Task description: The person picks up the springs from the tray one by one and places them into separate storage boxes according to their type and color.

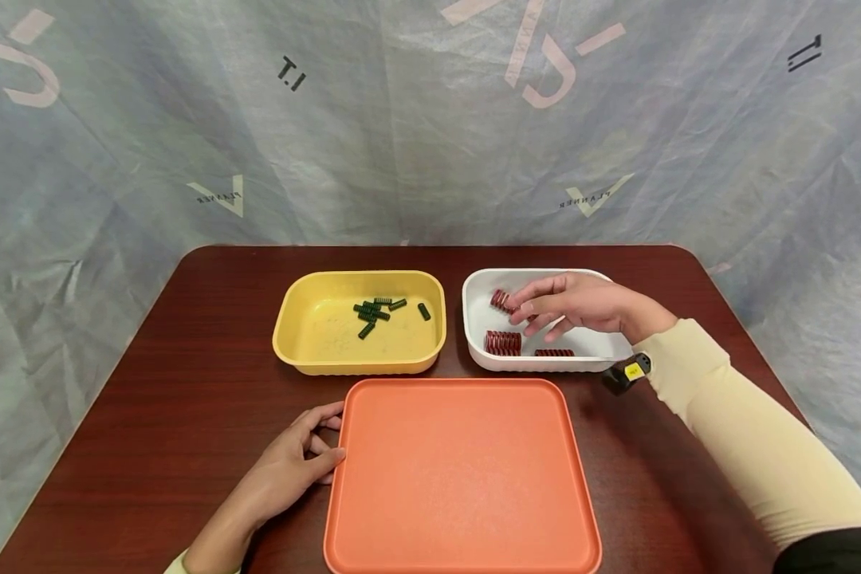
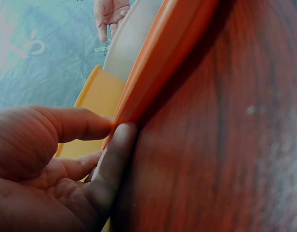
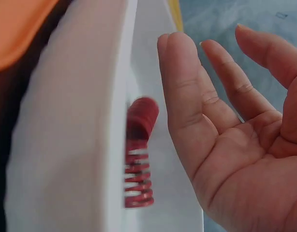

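Note:
My right hand [image 1: 577, 303] hovers over the white bin [image 1: 545, 365], fingers spread and slightly bent. In the right wrist view its palm faces the camera with nothing in it. Under and beside the fingers lie red coil springs [image 1: 503, 344], and another red spring [image 3: 139, 176] shows inside the bin wall. Part of the bin is hidden behind the hand. At the left edge of the orange tray [image 1: 462, 478], my left hand [image 1: 287, 462] grips the rim. The left wrist view has its fingertips [image 2: 123, 135] pressed against that rim.
A yellow bin [image 1: 316, 343] with several small dark green springs [image 1: 368, 310] stands left of the white one. Both sit behind the tray on a dark red-brown wooden table [image 1: 186, 399]. A grey printed curtain [image 1: 402, 159] hangs behind.

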`<state>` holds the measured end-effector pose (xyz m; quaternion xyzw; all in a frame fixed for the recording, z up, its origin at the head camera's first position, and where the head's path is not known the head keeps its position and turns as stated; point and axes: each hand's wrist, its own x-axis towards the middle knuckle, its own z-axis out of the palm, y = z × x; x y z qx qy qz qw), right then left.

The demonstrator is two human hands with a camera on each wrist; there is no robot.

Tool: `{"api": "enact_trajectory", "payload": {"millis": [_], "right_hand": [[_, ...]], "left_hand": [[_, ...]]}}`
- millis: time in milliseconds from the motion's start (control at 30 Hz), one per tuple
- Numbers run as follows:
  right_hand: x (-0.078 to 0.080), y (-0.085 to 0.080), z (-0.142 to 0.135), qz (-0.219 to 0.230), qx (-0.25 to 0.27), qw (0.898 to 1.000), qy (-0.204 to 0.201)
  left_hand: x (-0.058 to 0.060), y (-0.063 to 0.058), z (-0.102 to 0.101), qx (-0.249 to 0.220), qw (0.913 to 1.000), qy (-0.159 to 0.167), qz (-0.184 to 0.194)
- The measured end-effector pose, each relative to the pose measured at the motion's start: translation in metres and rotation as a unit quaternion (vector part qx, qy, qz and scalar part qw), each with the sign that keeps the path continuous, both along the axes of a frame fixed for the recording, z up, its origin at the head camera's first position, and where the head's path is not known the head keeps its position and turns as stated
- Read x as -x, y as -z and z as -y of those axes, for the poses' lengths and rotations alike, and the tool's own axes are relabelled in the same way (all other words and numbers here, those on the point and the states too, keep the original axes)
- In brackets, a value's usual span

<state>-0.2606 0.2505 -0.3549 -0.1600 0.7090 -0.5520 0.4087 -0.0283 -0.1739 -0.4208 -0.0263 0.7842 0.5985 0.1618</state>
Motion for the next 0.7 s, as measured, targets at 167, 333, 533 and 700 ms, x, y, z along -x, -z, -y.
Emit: {"api": "enact_trajectory", "payload": {"millis": [167,333,533,700], "right_hand": [[-0.016,0.001,-0.003,-0.019,0.059,0.998,-0.026],[-0.029,0.006,-0.004,-0.023,0.108,0.993,-0.051],[-0.043,0.008,-0.003,-0.027,0.132,0.990,-0.052],[-0.057,0.001,0.002,-0.052,0.118,0.992,-0.010]], "left_hand": [[0.000,0.000,-0.001,0.000,1.0000,-0.001,0.000],[0.001,0.000,-0.001,0.009,1.0000,0.002,0.001],[0.001,0.000,-0.001,0.013,0.9999,0.005,0.001],[0.000,-0.001,-0.001,0.003,1.0000,0.006,-0.002]]}}
